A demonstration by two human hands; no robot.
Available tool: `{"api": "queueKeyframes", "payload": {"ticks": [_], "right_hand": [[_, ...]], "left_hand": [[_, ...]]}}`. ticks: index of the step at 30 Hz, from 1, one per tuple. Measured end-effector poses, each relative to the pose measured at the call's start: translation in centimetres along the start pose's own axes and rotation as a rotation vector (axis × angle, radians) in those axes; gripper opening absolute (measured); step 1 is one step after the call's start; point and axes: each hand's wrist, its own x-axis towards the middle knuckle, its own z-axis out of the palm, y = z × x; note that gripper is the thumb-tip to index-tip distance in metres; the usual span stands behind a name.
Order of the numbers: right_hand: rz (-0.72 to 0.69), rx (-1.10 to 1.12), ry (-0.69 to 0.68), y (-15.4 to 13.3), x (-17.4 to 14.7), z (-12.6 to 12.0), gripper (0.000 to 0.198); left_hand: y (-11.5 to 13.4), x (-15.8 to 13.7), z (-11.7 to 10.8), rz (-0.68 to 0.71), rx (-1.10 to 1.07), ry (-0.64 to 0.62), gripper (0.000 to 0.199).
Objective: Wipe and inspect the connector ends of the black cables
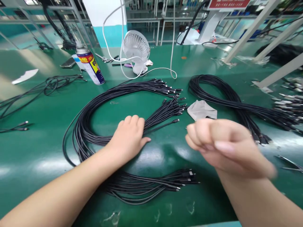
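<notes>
My left hand [129, 138] lies over a curved bundle of black cables [87, 123], its fingers curled round the part where the connector ends fan out to the right. The thumb is stretched along the near side. My right hand [227, 148] is raised above the table at the right, closed like a fist and a little blurred. Whatever it may hold is hidden by the fingers. Close behind it lies a crumpled grey cloth [202, 109]. Nearer to me, another bunch of black cables [146, 186] with metal plugs passes under my left forearm.
Another looped cable bundle [217, 90] lies at the right, near tweezers [290, 162]. A spray can [91, 64] and a small white fan [136, 47] with a white cord stand at the back. Loose cables [47, 86] lie left on the green table [42, 145].
</notes>
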Motion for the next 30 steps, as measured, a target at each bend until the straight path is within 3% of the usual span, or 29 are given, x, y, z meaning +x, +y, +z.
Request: {"api": "queueKeyframes", "payload": {"ticks": [2, 5, 14, 20, 27, 30], "right_hand": [[-0.029, 0.057, -0.023, 0.9, 1.2, 0.1, 0.033], [-0.019, 0.046, 0.005, 2.2, 2.9, -0.2, 0.030], [0.095, 0.080, 0.171, 3.8, 4.4, -2.1, 0.035], [0.128, 0.097, 0.235, 5.0, 4.9, -3.1, 0.035], [0.211, 0.045, 0.219, 6.0, 5.0, -3.1, 0.034], [0.285, -0.006, 0.156, 6.6, 5.1, -3.1, 0.032]], "left_hand": [[-1.0, 0.9, 0.5, -0.099, 0.102, -0.071, 0.029], [-1.7, 1.6, 0.8, -0.108, 0.050, -0.123, 0.025], [-2.6, 1.7, 1.9, -0.068, -0.083, 0.067, 0.034], [-2.6, 1.3, 2.0, -0.093, -0.063, 0.178, 0.034], [-2.9, 1.4, 2.2, -0.064, -0.098, 0.373, 0.020], [-2.9, 1.3, 1.9, -0.121, -0.190, 0.364, 0.018]]}}
